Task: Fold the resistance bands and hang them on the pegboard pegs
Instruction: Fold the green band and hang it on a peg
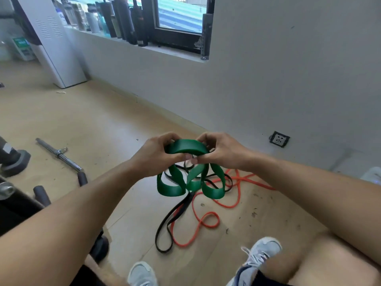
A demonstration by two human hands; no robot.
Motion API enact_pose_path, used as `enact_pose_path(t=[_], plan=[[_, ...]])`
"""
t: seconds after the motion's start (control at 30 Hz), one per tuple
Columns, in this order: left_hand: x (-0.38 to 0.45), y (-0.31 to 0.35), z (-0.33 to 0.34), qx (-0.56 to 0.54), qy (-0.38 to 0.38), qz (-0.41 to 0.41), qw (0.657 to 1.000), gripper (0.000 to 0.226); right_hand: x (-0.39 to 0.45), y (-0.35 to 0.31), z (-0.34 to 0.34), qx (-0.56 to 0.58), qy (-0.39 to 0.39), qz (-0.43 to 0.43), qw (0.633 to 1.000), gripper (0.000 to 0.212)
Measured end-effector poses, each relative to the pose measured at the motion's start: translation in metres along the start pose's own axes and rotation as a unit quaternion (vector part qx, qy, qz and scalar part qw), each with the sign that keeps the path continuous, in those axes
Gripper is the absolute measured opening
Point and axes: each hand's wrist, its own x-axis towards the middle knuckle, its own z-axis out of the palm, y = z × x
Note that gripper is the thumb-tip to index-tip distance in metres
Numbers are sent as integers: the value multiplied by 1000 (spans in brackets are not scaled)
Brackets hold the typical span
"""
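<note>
Both the left hand [153, 155] and right hand [221, 150] pinch the wide green rubber resistance band [186, 146], seemingly folded into hanging loops above the wooden floor [92, 124].

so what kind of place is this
Probably a home or small gym room. Both hands hold a folded green resistance band, orange and black bands lie on the wood floor, a metal cable-machine bar lies nearby, and water bottles line the windowsill.

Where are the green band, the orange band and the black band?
green band [186, 145], head view, on the wide top loop held between both hands.
orange band [209, 220], head view, on its small loop on the floor.
black band [162, 223], head view, on its long loop on the floor.
</note>
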Motion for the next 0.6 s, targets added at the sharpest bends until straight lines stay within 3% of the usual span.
enact_pose_path(t=[0.27, 0.47, 0.6], plan=[[58, -69, 41, 117, -163, -92, 975, 35, 44, 91, 12, -134, -120, 68, 981, 38], [117, -106, 79, 99, -159, -147, 971, 23, 96, 161, 5, -84, -127, 126, 980, 24], [141, -104, 99, 29, -132, -193, 972, 22, 109, 169, -21, -12, -76, 180, 981, 29]])
